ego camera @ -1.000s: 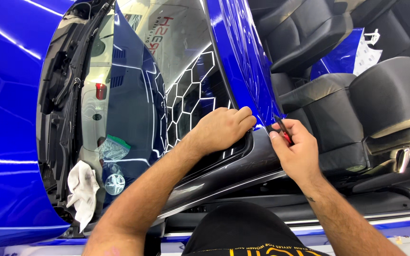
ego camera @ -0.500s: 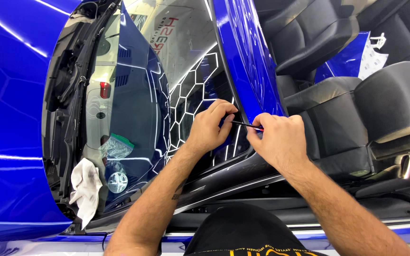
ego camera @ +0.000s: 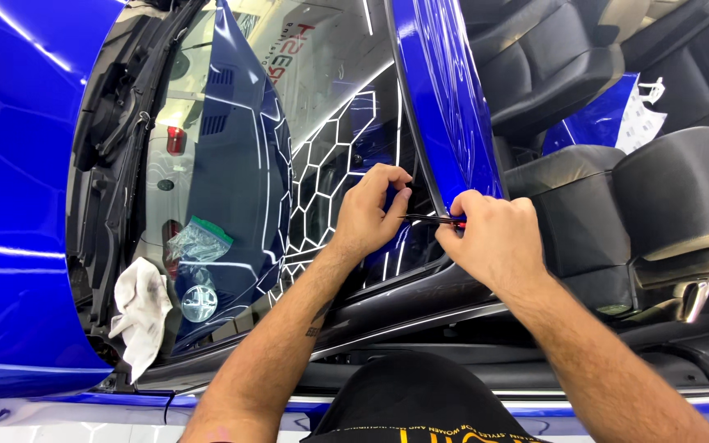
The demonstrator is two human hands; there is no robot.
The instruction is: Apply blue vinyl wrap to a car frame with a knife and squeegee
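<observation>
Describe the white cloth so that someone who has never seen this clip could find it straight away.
Start at the windshield of the blue car and follow it down to its lower left corner, by the blue hood. The white cloth lies crumpled there at the glass edge. It is the only soft, plain white thing; the clear plastic wrapper beside it is shiny with a green edge.

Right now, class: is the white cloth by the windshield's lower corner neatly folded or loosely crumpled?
Loosely crumpled. The white cloth hangs in uneven bunched folds at the windshield base, with no flat, squared edges.
</observation>
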